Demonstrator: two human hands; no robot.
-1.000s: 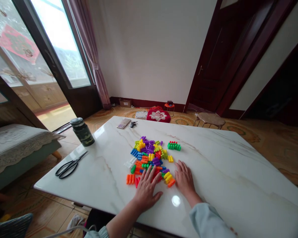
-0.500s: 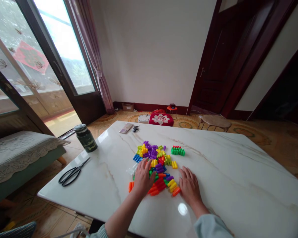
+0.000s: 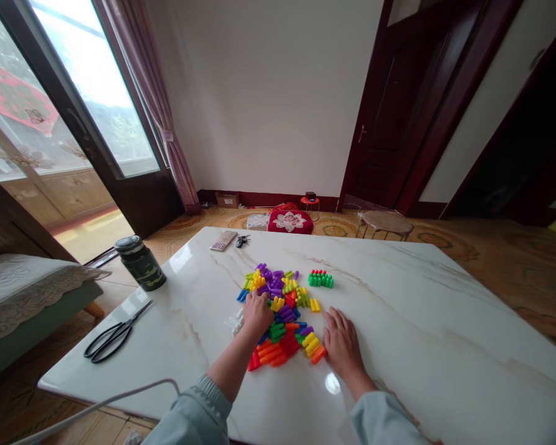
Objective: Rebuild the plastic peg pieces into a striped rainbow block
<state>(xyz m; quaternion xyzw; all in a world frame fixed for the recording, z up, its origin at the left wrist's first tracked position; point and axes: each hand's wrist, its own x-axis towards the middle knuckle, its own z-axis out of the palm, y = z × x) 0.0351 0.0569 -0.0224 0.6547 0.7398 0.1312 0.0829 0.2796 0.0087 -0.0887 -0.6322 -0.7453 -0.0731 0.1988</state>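
Note:
A pile of bright plastic toy building blocks (image 3: 277, 283), rounded like little pegs and joined in short rows, lies on the white marbled table (image 3: 435, 327). My left hand (image 3: 258, 314) reaches onto the pile's left side, its fingers curled down among the blocks; whatever is between the fingertips is hidden. My right hand (image 3: 343, 343) rests on the tabletop just right of the pile, fingers stretched out and holding nothing. Yellow and orange blocks (image 3: 312, 343) lie close beside it. Farther back stands a separate row of green blocks with red tops (image 3: 320, 279).
Black-handled scissors (image 3: 115, 334) and a dark camouflage-patterned flask (image 3: 140, 262) are on the table's left. A phone (image 3: 223, 240) and keys (image 3: 241, 241) lie near the far edge. A white cable (image 3: 97, 405) crosses the near left corner. A stool (image 3: 386, 222) stands beyond the table.
My left hand has moved over the pile's left part and its fingers have curled down into the blocks. The right hand stays flat beside the pile. The view has turned slightly right.

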